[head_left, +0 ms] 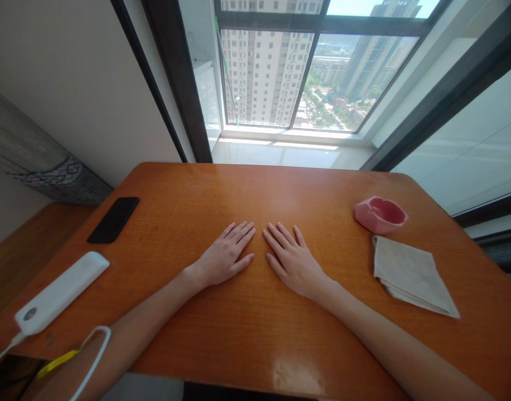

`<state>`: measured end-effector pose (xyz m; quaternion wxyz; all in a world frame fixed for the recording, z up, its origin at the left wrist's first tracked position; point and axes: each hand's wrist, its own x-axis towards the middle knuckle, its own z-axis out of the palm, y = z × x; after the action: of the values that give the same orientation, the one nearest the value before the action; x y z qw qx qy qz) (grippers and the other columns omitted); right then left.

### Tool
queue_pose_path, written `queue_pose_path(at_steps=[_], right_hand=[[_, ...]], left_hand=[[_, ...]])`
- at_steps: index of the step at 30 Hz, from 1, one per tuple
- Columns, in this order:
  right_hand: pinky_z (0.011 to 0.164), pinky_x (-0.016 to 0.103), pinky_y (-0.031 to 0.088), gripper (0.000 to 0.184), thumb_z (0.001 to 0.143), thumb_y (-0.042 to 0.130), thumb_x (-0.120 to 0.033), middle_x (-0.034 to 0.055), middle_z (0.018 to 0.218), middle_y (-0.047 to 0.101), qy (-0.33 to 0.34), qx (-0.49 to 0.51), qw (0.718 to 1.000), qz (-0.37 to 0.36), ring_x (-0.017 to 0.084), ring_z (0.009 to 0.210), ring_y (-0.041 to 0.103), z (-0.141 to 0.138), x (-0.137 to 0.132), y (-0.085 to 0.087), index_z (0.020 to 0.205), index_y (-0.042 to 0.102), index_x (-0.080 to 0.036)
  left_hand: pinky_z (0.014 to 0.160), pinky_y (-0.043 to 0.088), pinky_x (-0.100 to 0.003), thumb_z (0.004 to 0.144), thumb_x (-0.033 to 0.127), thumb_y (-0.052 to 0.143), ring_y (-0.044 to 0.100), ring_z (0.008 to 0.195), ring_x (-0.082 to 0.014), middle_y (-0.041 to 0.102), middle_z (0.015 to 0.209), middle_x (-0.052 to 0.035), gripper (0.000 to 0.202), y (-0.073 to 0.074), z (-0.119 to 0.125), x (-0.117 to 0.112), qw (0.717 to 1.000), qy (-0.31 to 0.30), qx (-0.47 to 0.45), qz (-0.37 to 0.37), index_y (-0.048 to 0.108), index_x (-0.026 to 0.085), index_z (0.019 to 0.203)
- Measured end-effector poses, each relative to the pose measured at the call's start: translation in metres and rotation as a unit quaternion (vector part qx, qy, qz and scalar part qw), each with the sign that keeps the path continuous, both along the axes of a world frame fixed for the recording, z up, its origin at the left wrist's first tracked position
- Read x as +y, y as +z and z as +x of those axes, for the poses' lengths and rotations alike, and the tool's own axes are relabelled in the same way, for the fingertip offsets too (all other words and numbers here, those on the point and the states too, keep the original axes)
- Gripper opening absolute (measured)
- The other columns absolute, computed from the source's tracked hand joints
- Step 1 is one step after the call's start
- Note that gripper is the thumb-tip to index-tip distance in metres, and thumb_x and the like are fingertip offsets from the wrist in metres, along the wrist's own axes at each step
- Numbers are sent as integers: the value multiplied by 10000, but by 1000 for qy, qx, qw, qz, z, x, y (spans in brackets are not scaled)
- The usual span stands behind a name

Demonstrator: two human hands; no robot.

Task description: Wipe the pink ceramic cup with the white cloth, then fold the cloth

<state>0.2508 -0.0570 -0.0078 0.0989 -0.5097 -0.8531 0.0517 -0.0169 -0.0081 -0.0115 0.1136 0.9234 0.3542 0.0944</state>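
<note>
My left hand lies palm down on the wooden table, its fingers stretched out and its thumb apart. My right hand rests flat beside it, fingers spread, with a narrow strip of tabletop between the two. Neither holds anything. To the right of my right hand are a folded beige cloth and, just behind it, a pink ashtray-like bowl with a notched rim. Left of my left hand lie a black phone and a white power bank-like device with a cable plugged in.
A white cable loop with a yellow part crosses by my left forearm at the near left corner. Past the table's far edge is a large window with dark frames. A grey curtain hangs at the left by the wall.
</note>
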Motion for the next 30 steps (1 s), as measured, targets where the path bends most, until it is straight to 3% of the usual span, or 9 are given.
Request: queue_pose_path(at_steps=[5, 13, 16, 18, 20, 23, 26, 28, 30], right_hand=[[1414, 716, 199, 639, 1175, 369, -402, 115, 1850, 385, 2, 10, 1000, 6, 358, 1737, 325, 1, 0, -2, 1794, 325, -248], [1418, 718, 191, 624, 1174, 381, -400, 120, 1853, 377, 0, 5, 1000, -7, 359, 1739, 319, 0, 1, 0, 1767, 379, -206], [1401, 734, 242, 589, 1167, 406, -386, 132, 1830, 422, -1, 28, 1000, -1, 366, 1721, 359, -1, 0, 1, 1721, 451, -188], [1378, 692, 340, 478, 1155, 454, -386, 139, 1791, 488, -11, 76, 997, 23, 356, 1690, 420, 2, 1, 3, 1556, 627, -193], [1333, 617, 446, 326, 1139, 498, -378, 145, 1716, 583, -30, 134, 988, 68, 337, 1625, 513, 12, 5, 9, 1257, 756, -215], [1288, 586, 495, 279, 1116, 509, -335, 156, 1582, 688, -95, 169, 968, 160, 337, 1525, 607, 44, 19, 21, 986, 739, -245], [1300, 646, 442, 261, 1087, 527, -329, 182, 1633, 631, -217, 130, 941, 227, 386, 1577, 534, 89, 34, 35, 1102, 765, -223], [1291, 713, 402, 411, 1077, 513, -316, 212, 1702, 556, -298, 87, 921, 236, 427, 1617, 470, 118, 40, 41, 1422, 697, -188], [1273, 783, 355, 563, 1082, 517, -380, 252, 1757, 476, -371, 48, 900, 222, 486, 1658, 383, 144, 41, 44, 1597, 581, -159]], left_hand=[[1464, 213, -525, 1176, 499, 433, 291, 1758, -293, 344, 1864, -117, 689, -2, -1, 0, 1000, -6, -14, 6, 295, 217, 1789], [1464, 212, -525, 1174, 498, 438, 280, 1762, -294, 342, 1864, -118, 688, -1, 0, 0, 1000, -5, -9, 4, 305, 209, 1784], [1467, 208, -524, 1172, 488, 449, 282, 1761, -293, 338, 1865, -122, 688, -1, 0, 0, 1000, -4, -8, 2, 312, 200, 1782], [1467, 206, -523, 1172, 487, 450, 285, 1760, -293, 335, 1866, -125, 685, -1, 0, 0, 1000, -3, -5, 0, 321, 192, 1777], [1467, 205, -524, 1175, 500, 442, 284, 1760, -296, 332, 1868, -124, 685, -2, -1, 1, 1000, -2, -4, -2, 325, 191, 1775], [1466, 202, -523, 1179, 527, 421, 277, 1763, -299, 324, 1871, -120, 694, -2, -1, 1, 1000, -1, -3, -6, 315, 197, 1781], [1465, 200, -519, 1181, 537, 409, 280, 1762, -293, 326, 1872, -110, 703, -2, -1, 2, 1000, -3, -9, -5, 275, 227, 1798], [1464, 201, -514, 1182, 535, 404, 288, 1760, -290, 333, 1869, -105, 707, -2, -2, 1, 1000, -6, -15, 0, 247, 247, 1808], [1464, 202, -508, 1183, 531, 402, 291, 1759, -289, 334, 1869, -105, 707, -2, -2, 1, 1000, -9, -16, 3, 237, 249, 1810]])
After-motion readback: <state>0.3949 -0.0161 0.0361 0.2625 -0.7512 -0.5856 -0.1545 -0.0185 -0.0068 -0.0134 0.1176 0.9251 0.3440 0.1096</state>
